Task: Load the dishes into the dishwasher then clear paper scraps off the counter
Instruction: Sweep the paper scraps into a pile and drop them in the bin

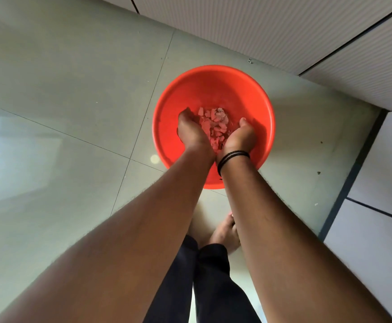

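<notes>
An orange plastic bin [213,87] stands on the tiled floor below me. Both my hands reach down into its mouth, side by side, cupped together. My left hand [191,130] and my right hand [240,137] hold a heap of small paper scraps [213,125] between the palms; the scraps look pinkish in the bin's glow. The fingers curve up around the pile. A black band circles my right wrist. No dishes or dishwasher are in view.
Pale glossy floor tiles [62,113] spread to the left. A ribbed white cabinet front [283,31] runs behind the bin, and white panels with a dark edge [381,171] stand at the right. My bare feet [223,234] are just under the bin's near side.
</notes>
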Motion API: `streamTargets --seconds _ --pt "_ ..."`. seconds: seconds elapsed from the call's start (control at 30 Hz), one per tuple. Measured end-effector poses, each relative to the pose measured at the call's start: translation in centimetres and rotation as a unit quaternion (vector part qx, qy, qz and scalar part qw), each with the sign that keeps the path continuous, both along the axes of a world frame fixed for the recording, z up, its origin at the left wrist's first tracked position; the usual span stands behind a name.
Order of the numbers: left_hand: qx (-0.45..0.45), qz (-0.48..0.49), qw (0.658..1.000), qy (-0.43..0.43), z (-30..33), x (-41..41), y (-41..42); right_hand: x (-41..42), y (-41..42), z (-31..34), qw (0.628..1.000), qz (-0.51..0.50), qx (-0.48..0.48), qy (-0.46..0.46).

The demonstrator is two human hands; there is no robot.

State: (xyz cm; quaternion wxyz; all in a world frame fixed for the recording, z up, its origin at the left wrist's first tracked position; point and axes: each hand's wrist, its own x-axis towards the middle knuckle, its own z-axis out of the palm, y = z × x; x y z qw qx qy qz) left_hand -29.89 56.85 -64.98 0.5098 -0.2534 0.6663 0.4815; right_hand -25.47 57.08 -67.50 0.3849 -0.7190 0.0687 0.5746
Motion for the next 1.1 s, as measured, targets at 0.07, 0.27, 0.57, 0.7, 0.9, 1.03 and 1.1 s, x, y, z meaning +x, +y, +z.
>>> streamTargets --seconds 0.07,0.27,0.57,0.7,0.9,1.03,1.1 --pt "0.014 -0.003 1.000 -0.003 0.2 -0.4 0.2 0.0 0.5 -0.1 1.000 0.006 0.005 -0.012" --pt "0.058 0.007 0.997 0.041 0.6 -0.9 1.9 0.5 1.7 1.9 1.000 0.013 -0.008 -0.006" --pt "0.094 0.006 0.995 -0.044 7.6 1.4 1.2 2.3 1.2 9.9 0.999 0.024 0.022 0.038" --pt "0.104 -0.009 0.992 -0.066 15.2 1.8 -0.2 3.6 0.3 17.6 0.997 0.000 0.040 0.066" --pt "0.133 -0.044 0.985 -0.096 33.4 3.1 -1.0 5.9 -0.6 36.1 0.992 -0.044 0.083 0.079" --pt "0.179 -0.060 0.976 -0.112 45.8 5.6 -1.0 8.3 -0.4 49.3 0.983 -0.069 0.154 0.076" --pt "0.219 -0.077 0.964 -0.127 51.9 7.5 -0.6 10.1 -0.2 55.7 0.974 -0.077 0.202 0.063"
